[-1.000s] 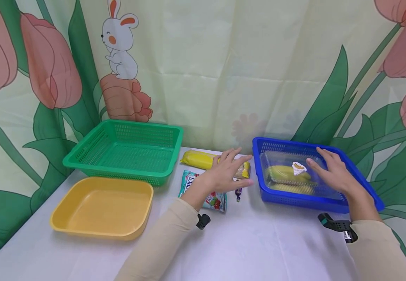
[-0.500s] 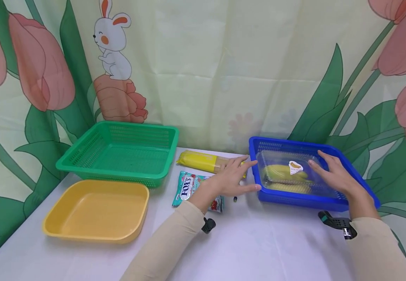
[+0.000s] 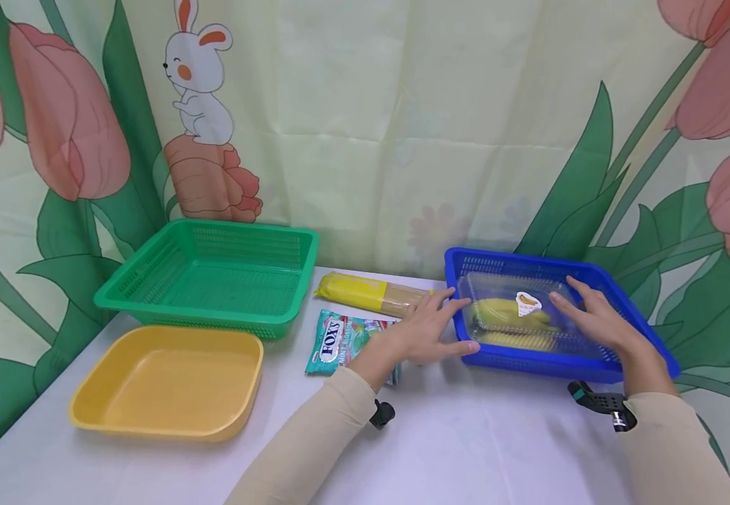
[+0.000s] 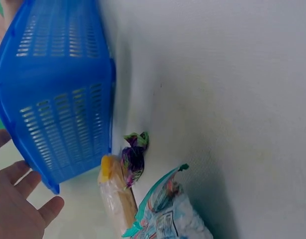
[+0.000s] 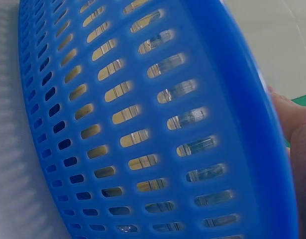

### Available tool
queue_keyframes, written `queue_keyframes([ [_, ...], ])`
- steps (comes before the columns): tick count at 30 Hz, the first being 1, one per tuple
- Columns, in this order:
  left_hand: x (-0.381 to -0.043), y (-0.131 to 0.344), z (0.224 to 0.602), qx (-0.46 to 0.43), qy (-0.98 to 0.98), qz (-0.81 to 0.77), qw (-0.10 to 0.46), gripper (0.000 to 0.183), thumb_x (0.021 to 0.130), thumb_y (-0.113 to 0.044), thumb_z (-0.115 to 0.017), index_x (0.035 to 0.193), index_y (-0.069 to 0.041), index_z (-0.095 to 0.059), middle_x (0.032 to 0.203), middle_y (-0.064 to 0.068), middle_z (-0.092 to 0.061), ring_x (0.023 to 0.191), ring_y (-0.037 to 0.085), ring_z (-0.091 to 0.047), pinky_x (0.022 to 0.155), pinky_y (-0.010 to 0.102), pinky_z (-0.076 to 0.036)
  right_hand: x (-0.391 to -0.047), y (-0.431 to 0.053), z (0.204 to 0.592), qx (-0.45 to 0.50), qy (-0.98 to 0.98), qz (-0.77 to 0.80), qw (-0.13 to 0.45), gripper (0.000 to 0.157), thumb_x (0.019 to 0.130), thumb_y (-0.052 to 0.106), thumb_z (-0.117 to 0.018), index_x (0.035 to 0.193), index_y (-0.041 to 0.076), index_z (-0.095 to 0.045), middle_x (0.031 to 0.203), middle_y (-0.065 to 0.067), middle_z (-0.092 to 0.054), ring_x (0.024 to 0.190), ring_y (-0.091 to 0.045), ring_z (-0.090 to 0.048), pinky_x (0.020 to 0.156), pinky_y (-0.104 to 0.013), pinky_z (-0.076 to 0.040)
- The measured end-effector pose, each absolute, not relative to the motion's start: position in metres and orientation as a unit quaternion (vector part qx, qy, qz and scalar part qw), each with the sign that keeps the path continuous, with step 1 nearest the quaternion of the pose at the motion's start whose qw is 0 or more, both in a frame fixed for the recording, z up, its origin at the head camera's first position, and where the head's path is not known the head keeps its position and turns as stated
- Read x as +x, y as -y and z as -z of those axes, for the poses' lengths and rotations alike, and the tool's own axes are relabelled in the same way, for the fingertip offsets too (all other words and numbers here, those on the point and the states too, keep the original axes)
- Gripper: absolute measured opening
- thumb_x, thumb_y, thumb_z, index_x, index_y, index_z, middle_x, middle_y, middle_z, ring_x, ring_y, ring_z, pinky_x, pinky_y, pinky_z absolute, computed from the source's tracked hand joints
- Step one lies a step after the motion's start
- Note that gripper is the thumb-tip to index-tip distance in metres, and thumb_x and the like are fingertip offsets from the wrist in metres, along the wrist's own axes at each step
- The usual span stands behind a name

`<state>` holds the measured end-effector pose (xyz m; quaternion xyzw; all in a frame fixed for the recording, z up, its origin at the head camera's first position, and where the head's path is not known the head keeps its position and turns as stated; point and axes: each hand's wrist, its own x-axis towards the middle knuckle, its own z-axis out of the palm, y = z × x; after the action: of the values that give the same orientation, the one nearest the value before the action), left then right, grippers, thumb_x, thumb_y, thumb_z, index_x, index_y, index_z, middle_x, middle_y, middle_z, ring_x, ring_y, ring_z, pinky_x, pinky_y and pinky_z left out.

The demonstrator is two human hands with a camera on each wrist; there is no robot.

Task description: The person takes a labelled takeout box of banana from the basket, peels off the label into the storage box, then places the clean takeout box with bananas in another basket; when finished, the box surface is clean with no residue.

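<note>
A lidded clear plastic box [image 3: 500,280] with a banana sticker lies in the blue basket [image 3: 541,365]. Something yellow shows through its lid. My left hand [image 3: 430,330] has its fingers spread at the basket's left rim, by the box's left end; whether they touch is unclear. Over the box's right end reaches my right hand [image 3: 601,322], thumb and fingers apart, not visibly gripping it. Most of that hand is hidden behind the basket wall [image 5: 227,99] in the right wrist view. Below the left hand, a purple wrapped candy [image 4: 134,158] lies on the table.
A Fox's candy bag [image 3: 333,344] lies left of my left hand, partly under that forearm. Behind it is a long yellow-and-clear pack [image 3: 358,291] of thin, straw-coloured contents. A green basket [image 3: 257,317] and a yellow tray [image 3: 169,428] stand at the left.
My left hand has moved right, from above the snack packs to the blue basket's left rim. The right hand stays over the box's right end. The view has shifted slightly.
</note>
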<state>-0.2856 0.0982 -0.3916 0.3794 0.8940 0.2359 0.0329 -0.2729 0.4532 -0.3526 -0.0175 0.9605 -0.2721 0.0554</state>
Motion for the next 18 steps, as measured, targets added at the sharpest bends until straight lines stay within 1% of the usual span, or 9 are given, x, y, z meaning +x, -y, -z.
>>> queue_keyframes([
  [7, -0.2843, -0.1016, 0.3944, 0.374, -0.893, -0.247, 0.045, 0.087, 0.095, -0.077, -0.045, 0.165, -0.031, -0.021, 0.174, 0.003, -0.002, 0.158, 0.037, -0.011, 0.121, 0.066, -0.02, -0.2717, -0.4502, 0.3521, -0.01, -0.955, 0.288, 0.072, 0.091, 0.107, 0.06, -0.032, 0.162, 0.0, 0.01, 0.162, -0.04, 0.009, 0.145, -0.066, 0.005, 0.104, -0.086, -0.012],
  [13, -0.2873, -0.101, 0.3959, 0.372, -0.894, -0.246, 0.045, 0.085, 0.097, -0.076, -0.04, 0.165, -0.027, -0.023, 0.174, 0.002, -0.001, 0.158, 0.036, -0.011, 0.121, 0.066, -0.02, -0.2726, -0.4492, 0.3545, -0.011, -0.955, 0.286, 0.081, 0.092, 0.106, 0.062, -0.031, 0.162, 0.0, 0.008, 0.163, -0.04, 0.006, 0.145, -0.066, 0.001, 0.104, -0.085, -0.013],
  [15, -0.2889, -0.1, 0.3961, 0.373, -0.894, -0.243, 0.041, 0.084, 0.097, -0.075, -0.041, 0.164, -0.027, -0.025, 0.174, 0.002, -0.003, 0.158, 0.037, -0.012, 0.121, 0.066, -0.02, -0.2726, -0.4489, 0.355, -0.009, -0.955, 0.285, 0.083, 0.092, 0.106, 0.062, -0.031, 0.162, 0.0, 0.007, 0.162, -0.04, 0.005, 0.145, -0.066, 0.001, 0.104, -0.085, -0.013],
  [18, -0.2906, -0.0985, 0.396, 0.377, -0.893, -0.244, 0.038, 0.082, 0.097, -0.074, -0.046, 0.162, -0.029, -0.029, 0.174, 0.004, -0.005, 0.158, 0.037, -0.013, 0.121, 0.066, -0.02, -0.2725, -0.4496, 0.356, -0.005, -0.954, 0.287, 0.085, 0.093, 0.106, 0.063, -0.03, 0.162, 0.0, 0.007, 0.162, -0.04, 0.005, 0.145, -0.067, 0.001, 0.104, -0.086, -0.013],
])
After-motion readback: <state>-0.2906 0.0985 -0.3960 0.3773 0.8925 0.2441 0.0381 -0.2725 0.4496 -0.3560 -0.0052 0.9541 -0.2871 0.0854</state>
